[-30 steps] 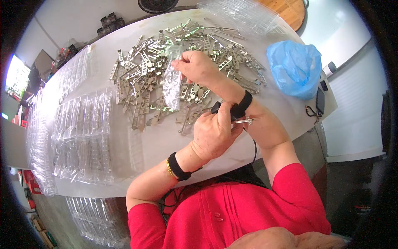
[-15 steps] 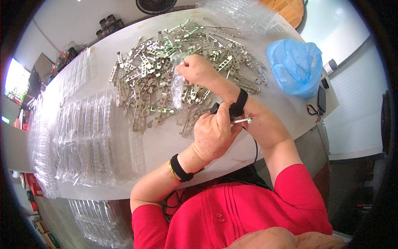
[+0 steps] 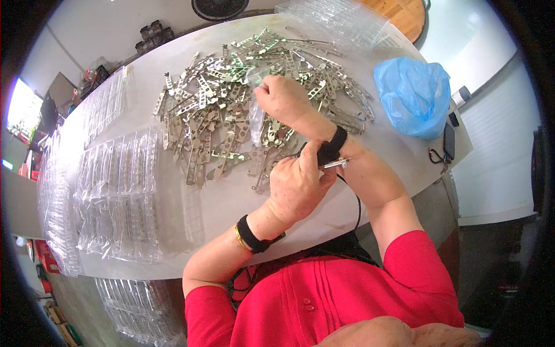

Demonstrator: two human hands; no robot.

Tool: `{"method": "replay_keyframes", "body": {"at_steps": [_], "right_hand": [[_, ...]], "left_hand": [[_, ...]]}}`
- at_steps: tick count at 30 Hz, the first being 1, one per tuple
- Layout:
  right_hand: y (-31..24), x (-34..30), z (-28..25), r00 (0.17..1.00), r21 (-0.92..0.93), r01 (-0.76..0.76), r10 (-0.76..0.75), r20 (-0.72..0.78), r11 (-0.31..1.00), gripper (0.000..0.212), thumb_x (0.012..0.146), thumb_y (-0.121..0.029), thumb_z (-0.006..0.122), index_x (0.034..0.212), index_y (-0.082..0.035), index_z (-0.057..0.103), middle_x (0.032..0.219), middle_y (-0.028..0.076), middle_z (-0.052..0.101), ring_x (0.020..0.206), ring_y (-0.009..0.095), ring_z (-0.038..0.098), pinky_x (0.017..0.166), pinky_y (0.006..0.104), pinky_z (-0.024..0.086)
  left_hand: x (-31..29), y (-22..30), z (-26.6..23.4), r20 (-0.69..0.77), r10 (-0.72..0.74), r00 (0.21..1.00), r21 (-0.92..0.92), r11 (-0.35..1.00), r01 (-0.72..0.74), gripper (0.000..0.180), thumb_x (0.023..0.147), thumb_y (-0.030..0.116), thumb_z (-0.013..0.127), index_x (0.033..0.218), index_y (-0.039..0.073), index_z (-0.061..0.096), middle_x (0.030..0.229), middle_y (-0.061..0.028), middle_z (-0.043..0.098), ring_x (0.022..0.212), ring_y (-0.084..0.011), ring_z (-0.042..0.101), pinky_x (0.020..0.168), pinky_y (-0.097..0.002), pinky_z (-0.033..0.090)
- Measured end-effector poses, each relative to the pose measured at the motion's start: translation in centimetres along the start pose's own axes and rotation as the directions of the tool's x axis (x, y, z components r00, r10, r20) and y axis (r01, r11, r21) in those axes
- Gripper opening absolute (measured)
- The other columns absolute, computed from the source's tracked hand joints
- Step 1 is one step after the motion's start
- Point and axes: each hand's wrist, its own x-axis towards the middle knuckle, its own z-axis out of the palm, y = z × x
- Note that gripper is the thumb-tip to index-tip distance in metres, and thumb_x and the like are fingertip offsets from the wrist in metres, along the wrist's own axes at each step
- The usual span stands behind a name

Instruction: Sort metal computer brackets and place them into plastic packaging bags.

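My right hand is closed above the pile, pinching a narrow clear plastic bag that hangs down over the metal parts. Closer to my body, my left hand is closed around a slim silvery metal piece. One end of that piece sticks out past the fingers, over my right forearm; the rest is hidden in the hand. A large heap of flat metal strips with holes spreads under and beyond my right hand. Black straps circle both wrists, and my left hand is right beside the right strap.
Rows of clear packed sleeves lie on the white table at the left. A crumpled blue plastic bag sits at the right, near a dark phone-like object. More clear packaging rests at the far edge.
My right hand has shifted slightly to the right, carrying the clear bag along. The metal piece in my left hand has tilted a little; that hand stays nearly in place.
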Motion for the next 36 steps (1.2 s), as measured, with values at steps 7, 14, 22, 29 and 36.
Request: {"method": "replay_keyframes", "body": {"at_steps": [7,14,22,29,36], "right_hand": [[1.6,0.6,-1.0,0.99,0.058,0.034,-0.025,-0.141,0.998,0.031,0.093,-0.03,0.067,0.082,-0.001,0.066,0.071,0.017,0.068,0.066,0.035,0.068,0.06,0.0439,0.052],[-0.2,0.2,-2.7,0.96,0.635,-0.211,0.034,0.278,0.743,0.026,0.102,-0.028,0.063,0.092,-0.004,0.062,0.075,-0.001,0.064,0.056,0.005,0.062,0.047,0.0205,0.044],[-1.2,-1.3,-4.1,0.94,0.833,-0.187,-0.15,0.305,0.521,0.02,0.104,-0.025,0.061,0.1,-0.006,0.064,0.092,0.004,0.07,0.061,0.008,0.065,0.052,0.0227,0.049],[-0.1,-1.0,-4.3,0.954,0.946,-0.255,-0.11,0.28,0.2,0.024,0.105,-0.03,0.057,0.097,-0.008,0.065,0.087,0.001,0.068,0.059,0.007,0.06,0.052,0.0218,0.047],[3.7,-0.8,-2.7,0.902,0.898,-0.43,-0.08,0.424,-0.092,0.027,0.104,-0.03,0.059,0.093,-0.007,0.066,0.077,0.0,0.065,0.06,0.01,0.06,0.054,0.0255,0.048]], "left_hand": [[0.9,-2.7,-3.0,-0.013,-0.454,0.891,-0.393,0.822,0.413,0.025,0.091,0.012,0.073,0.109,0.004,0.059,0.074,-0.0011,0.064,0.057,-0.0075,0.055,0.053,-0.026,0.046],[0.8,-10.0,-5.5,0.289,-0.69,0.664,-0.729,0.291,0.619,0.013,0.1,0.018,0.064,0.104,0.006,0.062,0.072,0.0049,0.053,0.055,-0.0043,0.048,0.051,-0.0228,0.04],[1.1,-12.3,-6.0,0.464,-0.636,0.617,-0.834,-0.08,0.545,0.023,0.105,0.028,0.055,0.106,0.005,0.058,0.067,0.004,0.039,0.057,-0.0093,0.035,0.06,-0.0261,0.039],[1.5,-12.9,-4.1,0.517,-0.676,0.525,-0.768,-0.096,0.633,0.027,0.107,0.027,0.048,0.118,0.004,0.056,0.075,-0.0037,0.054,0.062,-0.0167,0.051,0.068,-0.0338,0.049],[1.8,-13.0,-4.2,0.562,-0.433,0.705,-0.8,-0.067,0.597,0.026,0.109,0.027,0.044,0.107,0.004,0.056,0.082,-0.0102,0.064,0.07,-0.0221,0.063,0.074,-0.0381,0.055]]}}
